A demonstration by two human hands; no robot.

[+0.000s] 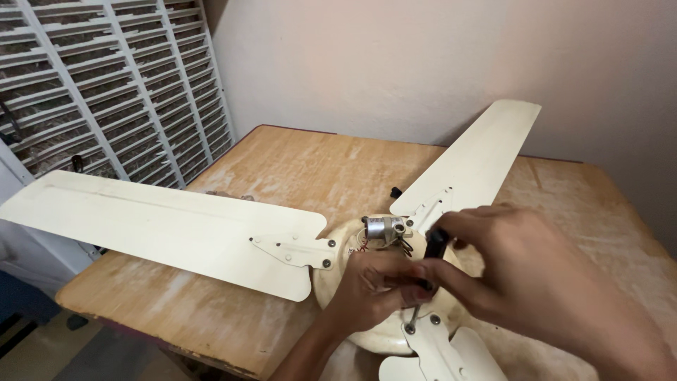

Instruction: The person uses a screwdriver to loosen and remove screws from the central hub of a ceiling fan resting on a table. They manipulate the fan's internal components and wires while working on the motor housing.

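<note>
A cream ceiling fan lies on a wooden table (296, 166), its round motor housing (337, 279) near the front edge. One long blade (155, 222) reaches left, another (476, 159) runs to the back right, and a third (441, 353) points toward me. My right hand (522, 271) grips a black-handled screwdriver (435, 243) whose tip rests on a screw (410, 329) of the near blade's bracket. My left hand (374, 286) lies on the housing and pinches the screwdriver shaft. A small metal cylinder part (384, 227) sits at the hub.
A white louvred panel (106, 85) leans behind the table's left side. A beige wall (437, 63) stands behind. A small black piece (395, 191) lies on the table beside the far blade. The left blade overhangs the table edge.
</note>
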